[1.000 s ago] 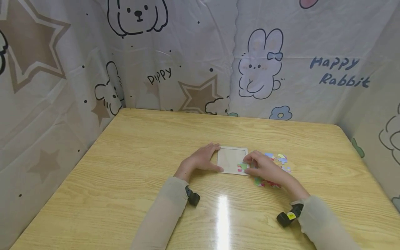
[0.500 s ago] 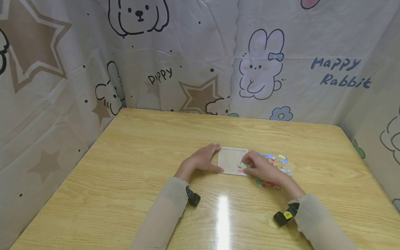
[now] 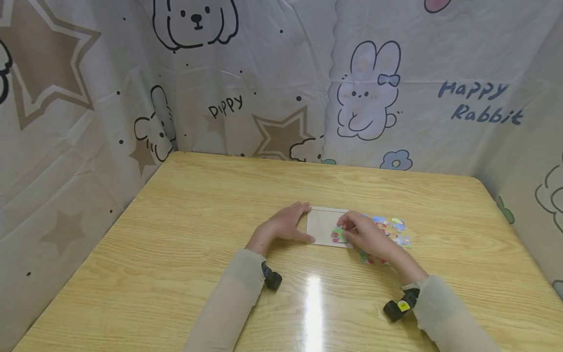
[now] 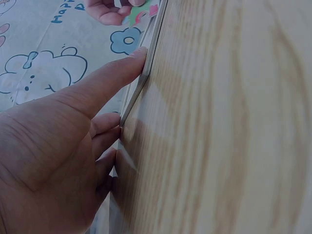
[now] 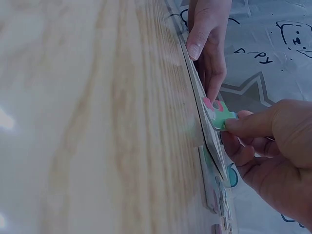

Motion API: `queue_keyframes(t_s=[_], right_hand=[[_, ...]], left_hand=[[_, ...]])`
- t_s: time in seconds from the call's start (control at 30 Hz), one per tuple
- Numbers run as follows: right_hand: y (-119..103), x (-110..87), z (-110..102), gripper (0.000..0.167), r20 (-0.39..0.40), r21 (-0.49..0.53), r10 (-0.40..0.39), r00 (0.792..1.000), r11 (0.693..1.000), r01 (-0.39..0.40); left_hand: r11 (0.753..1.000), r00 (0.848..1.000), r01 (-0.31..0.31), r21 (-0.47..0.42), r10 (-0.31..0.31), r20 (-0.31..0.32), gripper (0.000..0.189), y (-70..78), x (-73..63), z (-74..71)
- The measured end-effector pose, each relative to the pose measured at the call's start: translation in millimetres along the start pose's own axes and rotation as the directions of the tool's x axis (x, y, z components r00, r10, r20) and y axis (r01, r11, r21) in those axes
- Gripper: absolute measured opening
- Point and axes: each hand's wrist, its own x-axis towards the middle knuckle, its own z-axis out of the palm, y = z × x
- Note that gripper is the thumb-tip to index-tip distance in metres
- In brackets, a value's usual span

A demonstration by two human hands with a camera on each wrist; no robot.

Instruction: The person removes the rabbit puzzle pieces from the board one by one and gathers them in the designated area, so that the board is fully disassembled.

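Observation:
A shallow pale wooden puzzle tray [image 3: 320, 224] lies on the table. My left hand [image 3: 285, 224] rests against its left side in the head view, thumb at the near corner and fingers at the far one. The left wrist view shows the straight thumb [image 4: 109, 78] touching the tray's rim. Over the tray's near right corner, my right hand [image 3: 367, 235] pinches a green and pink jigsaw piece [image 5: 223, 117] between thumb and fingers. In the right wrist view that piece is tilted up above the tray. Part of it is hidden behind the fingertips.
Several loose colourful jigsaw pieces [image 3: 398, 225] lie to the right of the tray, partly covered by my right hand. The wooden table [image 3: 198, 215] has rounded far corners. A printed curtain [image 3: 272, 73] stands behind it and at both sides.
My right hand has shifted slightly left over the tray with the jigsaw piece, which has turned a little. The left hand and the tray have stayed in place.

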Motion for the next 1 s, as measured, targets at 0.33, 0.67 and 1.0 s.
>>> queue_keyframes(t_s=[0.33,0.67,1.0], right_hand=[[7,-12.0,-5,0.017,-0.048,0.072,0.046,0.998,0.996,-0.042],[16,-36.6,-17,0.016,-0.076,0.075,0.073,0.994,0.995,-0.067],[23,-62.6,-34,0.018,-0.091,0.101,0.162,0.983,0.983,-0.153]], left_hand=[[1.0,1.0,-0.007,0.002,0.007,0.007,0.092,-0.1,-0.6,0.5],[1.0,1.0,-0.004,-0.016,0.004,0.003,0.092,0.7,-2.3,-1.1],[1.0,1.0,-0.008,-0.009,0.008,0.008,0.093,-0.6,-0.9,0.1]])
